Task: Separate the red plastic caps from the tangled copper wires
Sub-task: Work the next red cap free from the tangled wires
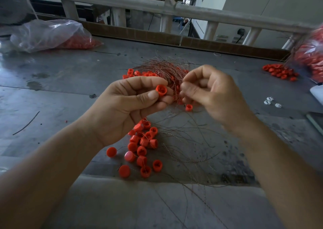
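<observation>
My left hand (132,101) pinches one red plastic cap (161,90) between thumb and fingers, open side facing me. My right hand (209,90) is just to its right, blurred, fingers curled and pinching thin copper wire strands near the cap. Behind both hands lies a tangle of copper wires (164,68) mixed with red caps (139,73). Below my left hand sits a loose pile of red caps (142,146) threaded with wires (183,141) that trail toward me. A single cap (188,107) lies under my right hand.
A plastic bag of red caps (52,34) lies at the back left. Another bag (311,54) with spilled caps (279,71) sits at the far right. Small white pieces (271,102) lie at right. A wooden rail (157,6) borders the grey table (61,82).
</observation>
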{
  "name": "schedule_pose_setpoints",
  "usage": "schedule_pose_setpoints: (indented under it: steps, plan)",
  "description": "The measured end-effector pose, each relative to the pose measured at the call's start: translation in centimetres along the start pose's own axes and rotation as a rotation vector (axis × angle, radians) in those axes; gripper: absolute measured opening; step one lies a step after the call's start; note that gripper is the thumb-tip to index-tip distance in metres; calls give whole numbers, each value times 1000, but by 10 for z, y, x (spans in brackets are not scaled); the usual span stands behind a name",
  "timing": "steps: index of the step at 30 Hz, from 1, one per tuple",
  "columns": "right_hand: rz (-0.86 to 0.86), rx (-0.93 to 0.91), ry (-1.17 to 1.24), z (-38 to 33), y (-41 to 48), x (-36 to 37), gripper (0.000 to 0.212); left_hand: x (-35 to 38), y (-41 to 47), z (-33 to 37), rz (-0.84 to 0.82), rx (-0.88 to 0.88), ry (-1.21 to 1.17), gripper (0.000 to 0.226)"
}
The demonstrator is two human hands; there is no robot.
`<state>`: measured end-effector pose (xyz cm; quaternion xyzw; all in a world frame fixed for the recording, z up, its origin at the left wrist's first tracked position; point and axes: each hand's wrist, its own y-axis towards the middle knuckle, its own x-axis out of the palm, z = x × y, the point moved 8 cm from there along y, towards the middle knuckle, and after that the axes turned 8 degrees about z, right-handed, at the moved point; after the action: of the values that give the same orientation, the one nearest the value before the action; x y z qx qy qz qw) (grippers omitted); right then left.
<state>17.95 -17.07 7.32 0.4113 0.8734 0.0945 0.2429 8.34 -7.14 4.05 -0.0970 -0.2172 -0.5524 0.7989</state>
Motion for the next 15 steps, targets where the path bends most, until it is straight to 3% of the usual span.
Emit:
schedule_pose_setpoints:
  steps: [4, 9, 15]
  plan:
    - [213, 11, -325, 26, 17, -42, 18, -3, 1, -1, 30, -4, 2, 23]
    - [126, 93, -668, 65, 20, -43, 7, -1, -1, -2, 21, -11, 9, 22]
    - [105, 75, -720, 73, 21, -41, 14, 0, -2, -2, 26, -11, 15, 21]
